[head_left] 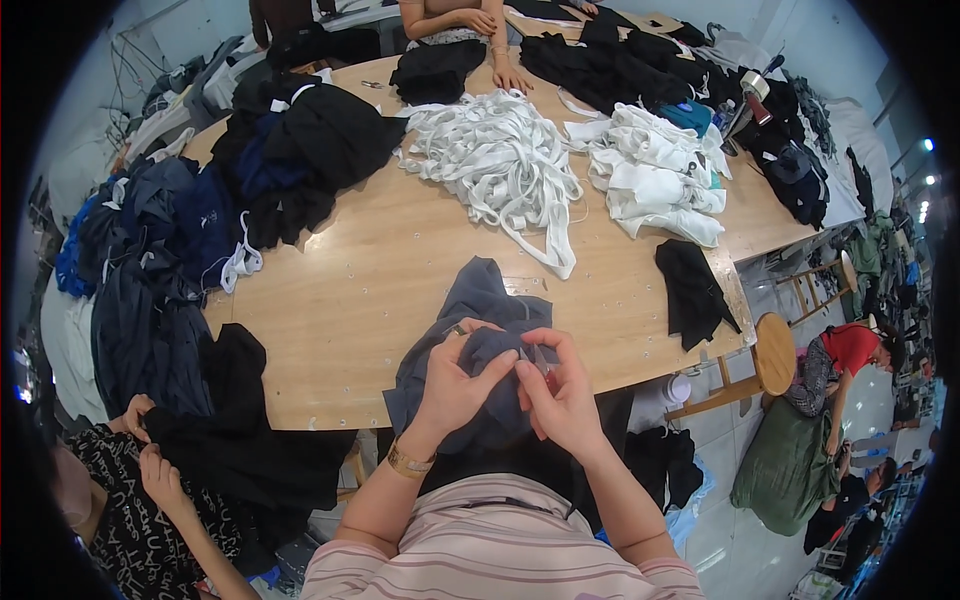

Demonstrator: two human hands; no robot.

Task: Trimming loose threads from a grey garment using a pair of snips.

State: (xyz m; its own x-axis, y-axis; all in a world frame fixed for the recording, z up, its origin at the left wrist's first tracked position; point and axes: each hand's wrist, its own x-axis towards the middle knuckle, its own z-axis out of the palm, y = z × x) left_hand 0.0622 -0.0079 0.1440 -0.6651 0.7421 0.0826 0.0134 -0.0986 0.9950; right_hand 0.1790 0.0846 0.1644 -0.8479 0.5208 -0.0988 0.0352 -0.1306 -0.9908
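Left hand [452,378] and right hand [562,392] both pinch gray cloth [480,291]. White strips [497,150] lie heaped beyond the grip.

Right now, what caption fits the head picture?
Left hand holding gray cloth, right hand close beside it, white strips heaped on the table.

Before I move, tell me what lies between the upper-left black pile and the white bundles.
In the head view, a tangled heap of white strips lies between them.
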